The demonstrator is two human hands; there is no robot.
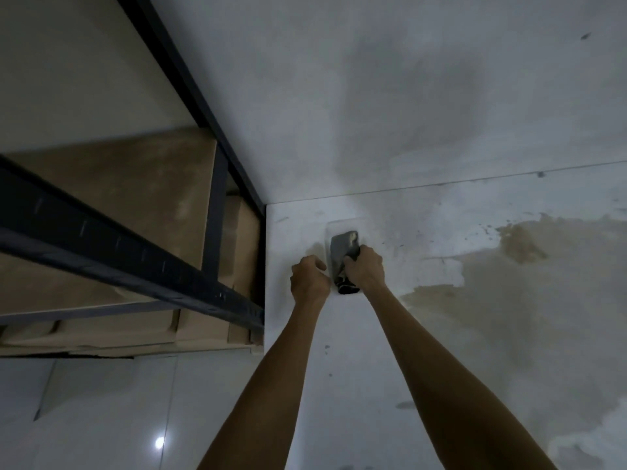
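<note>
**2 grips at a grey object on the wall**

At far left a dark metal rack point(112, 245) carries cardboard boxes point(135, 184), hard against the pale wall point(373, 96). Below it lie glossy tiles point(101, 418) with 1 bright light spot. The left grip point(310, 278) is a loose fist on the wall, its fingers curled, with nothing visible inside, just beside the grey object point(341, 249). That object lies flat on the wall, its top over the lower part of a white plate point(342, 223) and its lower end dark; what it is cannot be told. The right grip point(366, 269) is closed around the object's right edge. Further right a wide brown stain point(492, 300) spreads over the wall.
</note>
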